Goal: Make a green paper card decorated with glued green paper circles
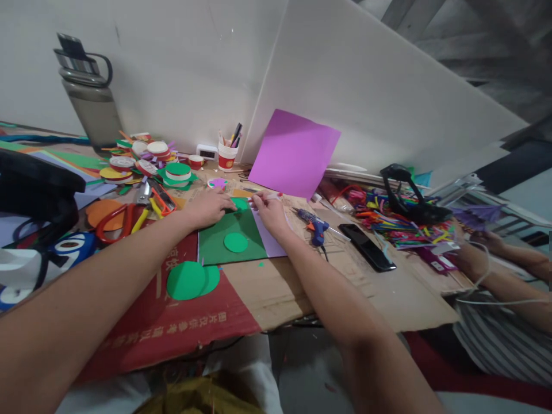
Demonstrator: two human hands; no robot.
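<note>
My left hand [210,208] lies on the upper left of a dark green sheet [211,238], its fingers stretched out at the edge of a bright green paper circle [240,204]. At the sheet's upper right, my right hand [271,214] is closed around a thin white pen [275,196] with a red end, its tip near that circle. A second green circle [236,242] rests on the sheet's middle. Lavender paper [269,233] shows along the right side of the green sheet. Larger green discs [190,280] overlap on the red part of the cardboard just below.
Red-handled scissors [115,223], pliers [144,215] and decorated paper discs [157,150] crowd the left. A blue glue gun [318,229] and black phone [366,247] lie right. Behind stand a pen cup [227,156] and purple sheet [295,152]. Another person's arms [483,267] reach in at far right.
</note>
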